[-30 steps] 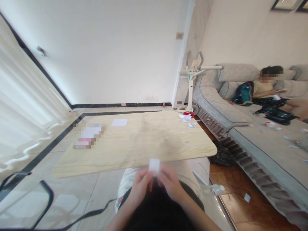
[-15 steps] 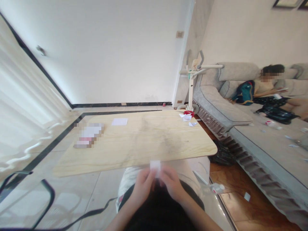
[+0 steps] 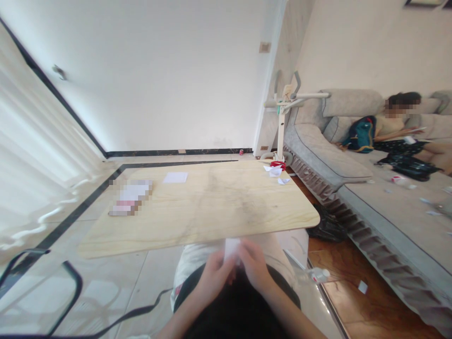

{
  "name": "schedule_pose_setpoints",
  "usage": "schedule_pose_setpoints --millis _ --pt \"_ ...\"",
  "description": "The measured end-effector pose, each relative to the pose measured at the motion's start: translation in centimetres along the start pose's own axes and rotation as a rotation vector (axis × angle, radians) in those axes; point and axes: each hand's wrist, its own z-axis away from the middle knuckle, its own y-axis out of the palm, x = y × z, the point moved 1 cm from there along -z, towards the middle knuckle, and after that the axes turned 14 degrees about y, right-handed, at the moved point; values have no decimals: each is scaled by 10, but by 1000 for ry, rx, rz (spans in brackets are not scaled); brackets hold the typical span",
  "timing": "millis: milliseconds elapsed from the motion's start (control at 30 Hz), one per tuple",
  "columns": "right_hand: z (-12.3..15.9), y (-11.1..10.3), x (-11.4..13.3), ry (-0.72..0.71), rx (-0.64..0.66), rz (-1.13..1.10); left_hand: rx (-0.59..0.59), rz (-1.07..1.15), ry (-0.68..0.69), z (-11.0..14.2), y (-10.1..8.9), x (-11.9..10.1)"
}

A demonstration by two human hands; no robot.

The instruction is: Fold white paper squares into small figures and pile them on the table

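Observation:
Both my hands meet just below the near edge of the light wooden table [image 3: 197, 212], over my lap. My left hand [image 3: 212, 278] and my right hand [image 3: 254, 268] pinch a small white piece of paper [image 3: 231, 246] between their fingertips. The paper stands up between the two hands, partly covered by the fingers. On the table lie a white sheet [image 3: 175, 177] at the far side, a blurred-out flat thing [image 3: 130, 197] at the left, and small folded white papers [image 3: 275, 172] at the far right corner.
A grey sofa [image 3: 381, 197] runs along the right, with a person [image 3: 402, 122] seated at its far end beside a teal backpack [image 3: 360, 134]. A white stand [image 3: 282, 122] rises behind the table. A plastic bottle [image 3: 319, 274] lies on the floor at my right.
My hands and the paper have sunk slightly lower and closer together; more of the paper is now covered by my fingers.

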Motion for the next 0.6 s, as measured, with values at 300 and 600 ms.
schedule_pose_setpoints --millis 300,600 --pt "0 0 3 19 -34 -20 20 -46 35 3 -3 5" --pt "0 2 4 124 -4 -172 15 77 54 -1 -2 11"
